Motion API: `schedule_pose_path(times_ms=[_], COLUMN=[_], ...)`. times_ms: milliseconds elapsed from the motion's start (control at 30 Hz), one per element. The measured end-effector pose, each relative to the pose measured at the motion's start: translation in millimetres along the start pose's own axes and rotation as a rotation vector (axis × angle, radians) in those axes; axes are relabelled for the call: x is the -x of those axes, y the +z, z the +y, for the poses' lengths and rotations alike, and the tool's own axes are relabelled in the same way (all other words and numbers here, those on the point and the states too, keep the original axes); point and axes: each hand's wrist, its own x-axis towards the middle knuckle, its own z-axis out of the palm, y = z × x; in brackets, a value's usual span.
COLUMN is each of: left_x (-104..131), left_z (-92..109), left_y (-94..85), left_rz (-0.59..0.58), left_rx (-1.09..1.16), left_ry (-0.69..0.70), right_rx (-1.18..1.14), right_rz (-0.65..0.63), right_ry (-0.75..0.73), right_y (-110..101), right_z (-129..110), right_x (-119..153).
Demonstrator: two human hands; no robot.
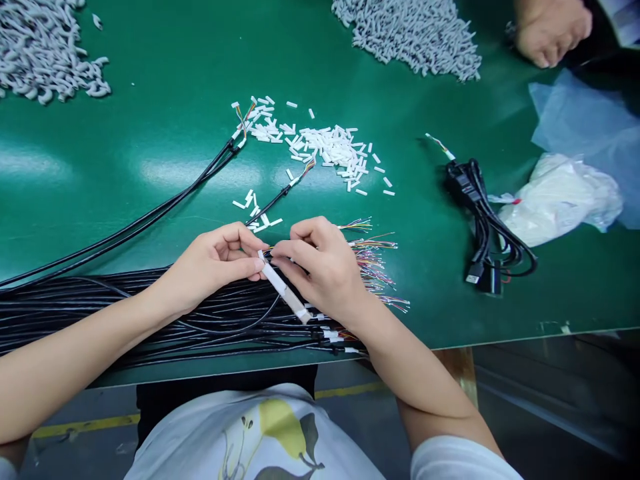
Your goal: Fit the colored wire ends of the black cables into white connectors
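My left hand (pixel 220 260) is closed in a pinch, its thumb and forefinger meeting at the upper end of a narrow white-and-tan strip (pixel 285 290). Close against it, my right hand (pixel 325 263) also pinches, with bent fingers above the strip. A bit of thin coloured wire shows between the fingertips; exactly what each pinch holds is hidden. Under both hands lies a thick bundle of black cables (pixel 210 300), its thin coloured wire ends (pixel 375 263) fanning out at the right. Just beyond the fingers are a few short white tubes (pixel 260 217).
A heap of white tubes (pixel 333 147) lies ahead, beside cables with white connectors (pixel 236 105). Grey curved parts form piles at left (pixel 37 50) and right (pixel 415 33). A coiled USB cable (pixel 480 213), a filled plastic bag (pixel 555 197) and another person's hand (pixel 553 30) are at right.
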Motion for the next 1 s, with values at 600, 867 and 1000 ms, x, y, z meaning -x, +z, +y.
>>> schedule_pose_path(times_ms=[600,867,1000], left_x=[-1.7,-1.6,-1.6], left_z=[-0.5,0.7,2.6], left_y=[-1.4,-3.2,-1.2], left_rz=[-0.056,-0.076,-0.082], left_rx=[-0.046,-0.055,-0.067], left_ry=[-0.057,-0.082,-0.083], right_rx=[0.149,0.153,0.149], right_rz=[0.087,0.081,0.021], right_ry=[-0.096,-0.116,-0.106], right_y=[11.4,11.0,10.0], right_z=[-4.6,-3.8,-3.9], right_x=[1.0,1.2,2.3])
